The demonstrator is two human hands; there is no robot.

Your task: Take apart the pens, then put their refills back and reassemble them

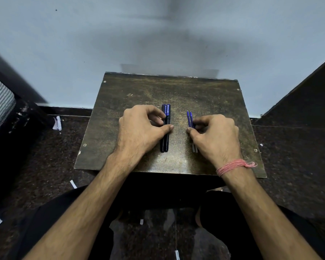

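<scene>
- Two pen bodies [165, 128] side by side just left of the surface [204, 94] middle, touching along their length, long axis running from near edge to far edge.
- Blue capped ends toward the far edge; dark barrel ends toward the near edge.
- Left hand [141, 130] directly on the bodies from their left side: thumb laid across the barrels at mid-length, fingers curled toward them from the far side. Looks like a pinch on the pair, though lifted or merely pressed down cannot be told.
- Two refills [190, 119] right of middle, parallel to the bodies and well apart from them, also lying near edge to far edge.
- Refill tips toward the far edge; pale back ends toward the near edge, showing below the hand.
- Right hand [214, 134] over the refills from the right, thumb and curled fingers closed round their mid-length.
- Each hand nearest its own pair; no crossing needed.
- Judged step: pens apart, refills due back in. Turns on bringing a refill end-on to a barrel's open end; which end is open cannot be told.
</scene>
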